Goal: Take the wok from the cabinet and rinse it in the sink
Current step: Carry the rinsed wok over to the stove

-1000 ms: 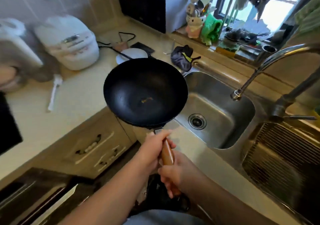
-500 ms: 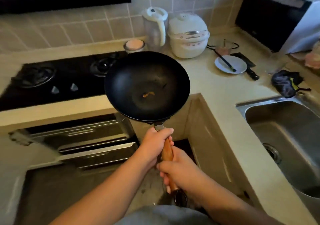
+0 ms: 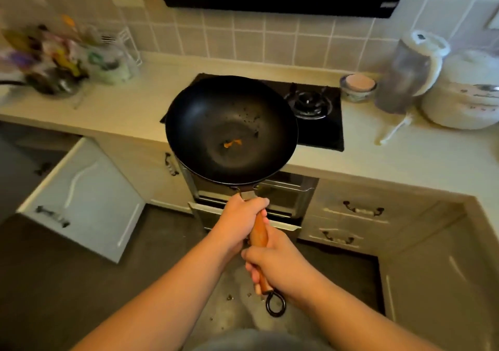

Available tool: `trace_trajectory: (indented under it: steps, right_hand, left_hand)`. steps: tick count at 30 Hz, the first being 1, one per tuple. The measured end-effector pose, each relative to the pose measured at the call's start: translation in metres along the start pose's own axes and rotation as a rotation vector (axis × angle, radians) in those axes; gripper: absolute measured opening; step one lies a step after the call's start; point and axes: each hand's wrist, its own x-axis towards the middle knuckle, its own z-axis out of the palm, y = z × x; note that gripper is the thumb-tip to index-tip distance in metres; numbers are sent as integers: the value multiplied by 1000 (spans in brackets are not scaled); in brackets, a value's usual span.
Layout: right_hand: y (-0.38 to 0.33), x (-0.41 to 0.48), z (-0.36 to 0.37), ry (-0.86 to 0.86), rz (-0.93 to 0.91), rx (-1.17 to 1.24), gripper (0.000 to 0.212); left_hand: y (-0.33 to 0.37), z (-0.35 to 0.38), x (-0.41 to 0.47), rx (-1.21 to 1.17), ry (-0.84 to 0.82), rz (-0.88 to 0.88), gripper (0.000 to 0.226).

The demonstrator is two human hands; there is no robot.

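A black wok point(image 3: 231, 129) with a wooden handle and a metal hanging ring is held level in the air, over the front edge of the counter and the gas hob point(image 3: 316, 113). A small orange scrap and dark specks lie inside it. My left hand point(image 3: 240, 221) grips the handle close to the pan. My right hand point(image 3: 275, 259) grips the handle lower down, near its ring end. The sink is out of view.
A cabinet door point(image 3: 81, 199) stands open at the lower left. An oven point(image 3: 270, 196) sits under the hob, drawers point(image 3: 356, 215) to its right. A kettle point(image 3: 413, 70), rice cooker point(image 3: 469, 94), small bowl point(image 3: 357, 86) and a rack of bottles point(image 3: 62, 53) stand on the counter.
My view has swung left, from the sink across the counter corner to the hob. The wok stays in both hands, held the same way in front of me.
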Motion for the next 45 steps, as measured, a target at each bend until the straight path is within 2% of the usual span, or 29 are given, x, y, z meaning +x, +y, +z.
trace_trajectory:
  steps: [7,15,20,23,27,29,33,36,45]
  right_hand:
    - [-26,61,77,-86,-23,-80,15]
    - [-47,128,140,-167,-4,-144,12]
    - [-67,183,173,-204,2,-91,14]
    - [-83,223,182,-224,-26,-96,15]
    - [-109,284,187,-214,-25,-104,15]
    - [-120,314,189,-200,-18,-108,14]
    - [-140,367,199,-180,1,-96,15]
    - [-150,402,209,-158,15,-73,17]
    - [-182,483,241,9,79,-13,13]
  left_hand:
    - [1,-109,21,-53,95,7,21]
    - [-1,-197,49,-78,238,-36,26]
    - [11,-249,84,-104,289,-45,25]
    - [25,-275,116,-87,299,-21,26]
    - [47,-304,166,-16,395,78,12]
    - [63,-317,189,-6,388,101,7]
    - [89,-346,228,105,370,68,21]
    - [103,-367,255,161,352,49,15]
    - [134,-421,332,276,235,44,23]
